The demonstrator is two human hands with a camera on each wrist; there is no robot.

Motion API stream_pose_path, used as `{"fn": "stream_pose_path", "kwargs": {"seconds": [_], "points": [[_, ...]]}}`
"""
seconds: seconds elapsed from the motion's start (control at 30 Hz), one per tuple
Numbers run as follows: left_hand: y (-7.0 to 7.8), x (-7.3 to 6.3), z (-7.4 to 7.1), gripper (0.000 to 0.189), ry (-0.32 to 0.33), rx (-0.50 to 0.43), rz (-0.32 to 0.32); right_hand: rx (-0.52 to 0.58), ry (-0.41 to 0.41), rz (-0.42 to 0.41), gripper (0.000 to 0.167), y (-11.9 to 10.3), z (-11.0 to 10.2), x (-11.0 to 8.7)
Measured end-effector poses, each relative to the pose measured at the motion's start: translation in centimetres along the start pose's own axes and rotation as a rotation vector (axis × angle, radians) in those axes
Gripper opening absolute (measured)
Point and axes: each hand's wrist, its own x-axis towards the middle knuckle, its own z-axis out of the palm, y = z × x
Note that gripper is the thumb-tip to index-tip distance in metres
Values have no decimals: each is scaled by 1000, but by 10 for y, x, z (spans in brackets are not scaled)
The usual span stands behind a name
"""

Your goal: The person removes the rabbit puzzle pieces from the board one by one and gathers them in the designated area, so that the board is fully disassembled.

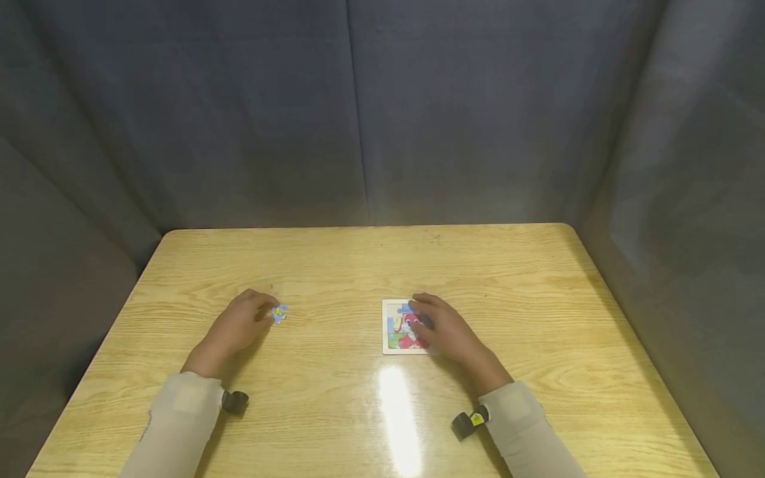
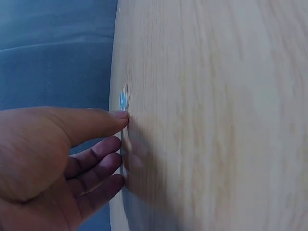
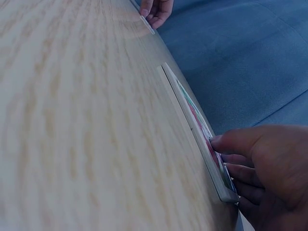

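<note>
At the left of the table, my left hand point(image 1: 240, 322) pinches a small blue jigsaw piece point(image 1: 279, 313) with a yellow patch on it. In the left wrist view the thumb tip is at the edge of this piece point(image 2: 124, 98), low over the wood. My right hand point(image 1: 445, 326) rests over the right side of a square jigsaw puzzle in a white frame point(image 1: 385, 335), its thumb and fingers spread over a picture of a red animal. The right wrist view has that thumb on the picture; the hand hides the frame's right side in the head view.
The puzzle lies flat on a light wooden table point(image 1: 335, 398) with rounded far corners. Dark curtains point(image 1: 251, 119) hang behind and along both sides. A bright light reflection shows on the wood below the puzzle.
</note>
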Motion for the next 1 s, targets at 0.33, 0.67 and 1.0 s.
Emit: {"fn": "stream_pose_path", "kwargs": {"seconds": [0.33, 0.67, 1.0], "points": [[9, 1, -3, 41, -27, -6, 24, 4, -12, 37, 49, 3, 0, 1], [60, 12, 12, 51, 4, -79, 77, 5, -6, 20, 54, 3, 0, -2], [125, 38, 32, 52, 1, -202, 109, 2, 34, 62, 55, 5, -10, -3]]}}
